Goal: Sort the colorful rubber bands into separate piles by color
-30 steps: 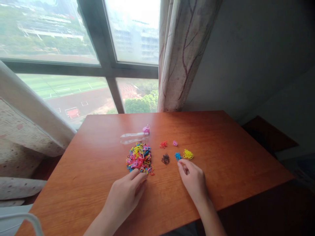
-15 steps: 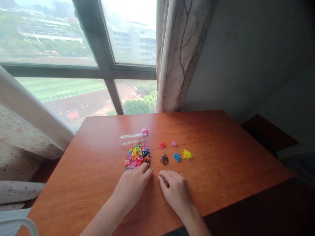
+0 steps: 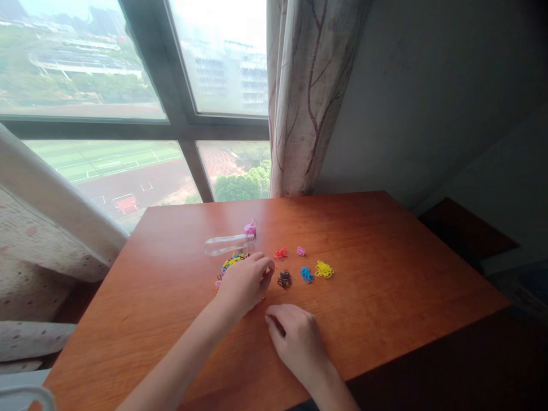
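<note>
My left hand (image 3: 245,281) reaches over the mixed heap of small coloured rubber bands (image 3: 233,261) and covers most of it. Its thumb and fingers are pinched, with what looks like a red rubber band at the tips. Just beyond them is a small pile of red rubber bands (image 3: 280,254); a black pile (image 3: 284,279) lies to their right. My right hand (image 3: 296,334) rests on the table nearer to me, fingers curled together; whatever they may hold is hidden. Farther right are blue bands (image 3: 307,274), yellow bands (image 3: 324,269) and a little pink bunch (image 3: 301,251).
A clear plastic bottle-shaped container (image 3: 226,244) lies on its side behind the heap, with a pink cap (image 3: 250,228) at its right end. The brown wooden table (image 3: 385,274) stands against a window, with a curtain (image 3: 295,114) beside the glass.
My left hand has lifted from the front of the mixed heap and moved forward and right, towards the red pile. My right hand has shifted slightly left and nearer to me.
</note>
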